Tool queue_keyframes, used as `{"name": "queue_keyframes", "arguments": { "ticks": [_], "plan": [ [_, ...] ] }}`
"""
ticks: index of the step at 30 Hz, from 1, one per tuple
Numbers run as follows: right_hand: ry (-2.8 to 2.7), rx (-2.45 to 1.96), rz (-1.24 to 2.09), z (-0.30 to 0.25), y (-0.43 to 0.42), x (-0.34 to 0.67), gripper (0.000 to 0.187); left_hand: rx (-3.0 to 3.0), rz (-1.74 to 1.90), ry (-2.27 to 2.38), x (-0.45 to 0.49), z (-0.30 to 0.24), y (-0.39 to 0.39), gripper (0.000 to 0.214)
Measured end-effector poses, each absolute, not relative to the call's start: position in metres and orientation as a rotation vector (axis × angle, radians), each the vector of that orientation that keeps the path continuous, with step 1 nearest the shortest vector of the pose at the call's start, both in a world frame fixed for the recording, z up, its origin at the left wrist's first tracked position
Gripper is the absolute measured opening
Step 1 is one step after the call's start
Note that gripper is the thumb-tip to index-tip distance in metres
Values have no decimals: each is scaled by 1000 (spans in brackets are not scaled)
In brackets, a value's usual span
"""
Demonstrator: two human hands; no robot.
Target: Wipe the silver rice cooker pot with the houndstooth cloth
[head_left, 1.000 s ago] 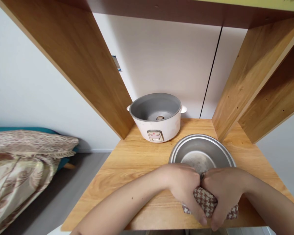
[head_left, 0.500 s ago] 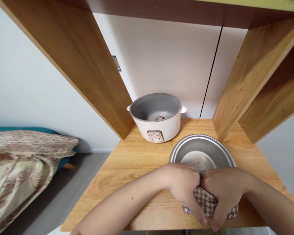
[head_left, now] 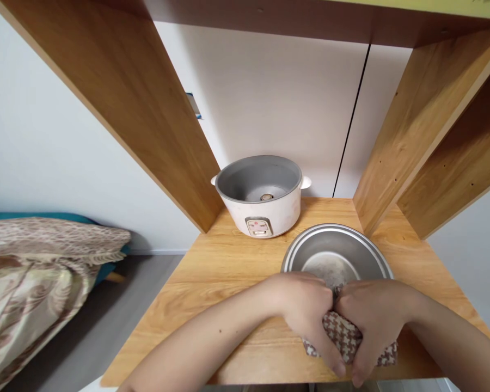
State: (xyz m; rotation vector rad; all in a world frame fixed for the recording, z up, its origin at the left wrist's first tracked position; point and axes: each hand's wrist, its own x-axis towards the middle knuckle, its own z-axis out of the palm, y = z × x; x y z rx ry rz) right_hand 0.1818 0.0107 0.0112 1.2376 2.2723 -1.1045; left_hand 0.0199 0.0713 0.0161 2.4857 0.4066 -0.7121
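Observation:
A brown-and-white houndstooth cloth [head_left: 343, 336] is folded over the near rim of a grey metal rice cooker inner pot [head_left: 330, 256], which stands on the wooden desk. My left hand [head_left: 308, 305] grips the cloth from the left, its fingers curled over the rim into the pot and its thumb outside. From the right, my right hand [head_left: 371, 313] closes on the cloth in the same way, close beside the left. The fingertips of both hands are hidden. Behind the pot, to the left, sits the white rice cooker body [head_left: 269, 215], lidless, with its heating plate showing.
Wooden upright panels [head_left: 147, 109] flank the desk [head_left: 188, 326], and a shelf [head_left: 269, 22] crosses overhead. A white wall panel [head_left: 277, 98] closes the back. At the left, a patterned throw [head_left: 44, 277] covers teal furniture on the grey floor [head_left: 118, 305].

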Motion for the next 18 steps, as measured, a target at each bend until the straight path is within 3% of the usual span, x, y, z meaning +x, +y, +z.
{"name": "queue_keyframes", "arguments": {
  "ticks": [10,18],
  "plan": [
    [2264,1171,-1194,13,10,181,45,2492,-699,387,19,17,71,60],
    [2279,1205,-1114,12,11,181,53,2480,-657,357,18,13,72,57]
  ]
}}
